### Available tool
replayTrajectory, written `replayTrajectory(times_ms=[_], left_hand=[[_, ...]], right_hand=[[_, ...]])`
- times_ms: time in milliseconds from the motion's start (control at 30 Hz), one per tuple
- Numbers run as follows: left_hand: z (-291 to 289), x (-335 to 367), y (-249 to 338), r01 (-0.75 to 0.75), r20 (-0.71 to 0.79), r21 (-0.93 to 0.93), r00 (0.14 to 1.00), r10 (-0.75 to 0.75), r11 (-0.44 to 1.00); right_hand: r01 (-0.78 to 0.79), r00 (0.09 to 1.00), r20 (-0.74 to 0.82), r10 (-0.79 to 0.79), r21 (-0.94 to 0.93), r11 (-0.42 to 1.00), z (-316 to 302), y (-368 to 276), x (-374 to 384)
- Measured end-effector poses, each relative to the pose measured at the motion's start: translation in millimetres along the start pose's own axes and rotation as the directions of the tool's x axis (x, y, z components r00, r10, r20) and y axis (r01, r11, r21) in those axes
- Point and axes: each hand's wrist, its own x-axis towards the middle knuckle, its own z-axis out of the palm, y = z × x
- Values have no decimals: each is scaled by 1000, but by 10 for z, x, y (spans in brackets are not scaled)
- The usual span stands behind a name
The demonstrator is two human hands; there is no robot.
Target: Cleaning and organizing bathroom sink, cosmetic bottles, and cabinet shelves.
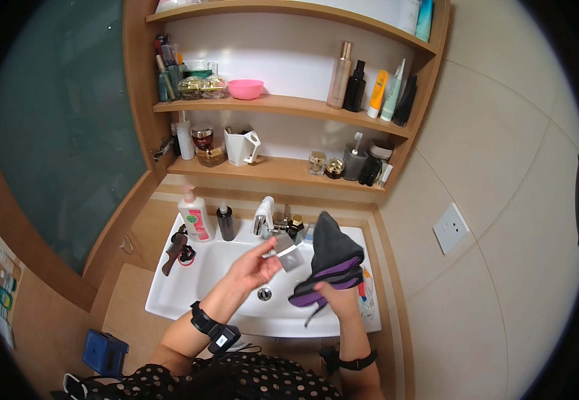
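From the head view, the only one I have, I see both hands raised above the white sink (249,326), each clamped on something. My left hand (253,270) pinches a small see-through container (291,259) between thumb and fingers; its exact shape I can't make out. My right hand (341,301) grips a folded dark grey and purple cloth (335,250), thumb across the front, the other fingers hidden behind. The relation I care about is sideways: the cloth lies just right of the container, looking apart from it by a narrow gap, though I can't judge depth. The cloth's long axis runs roughly up and down the view, its peak rising above the right hand, which is nearer to it. My left forearm slants in from the lower left, palm partly turned up; the right forearm rises nearly straight.
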Motion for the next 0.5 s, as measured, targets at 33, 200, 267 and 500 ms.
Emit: replayTrajectory(times_ms=[33,200,267,500], left_hand=[[-176,38,-60,72,54,7,996,-72,997],[135,-88,-443,40,-67,743,998,15,668],[-160,13,-402,-228,137,912,952,274,340],[740,-577,-236,-597,765,642,455,456,-481]], right_hand=[[85,996,39,-79,-180,980,190,-189,103],[195,980,29,-194,-254,947,250,-208,214],[39,994,102,-36,-29,999,244,-405,252],[-8,992,127,2,47,999,146,-415,244]])
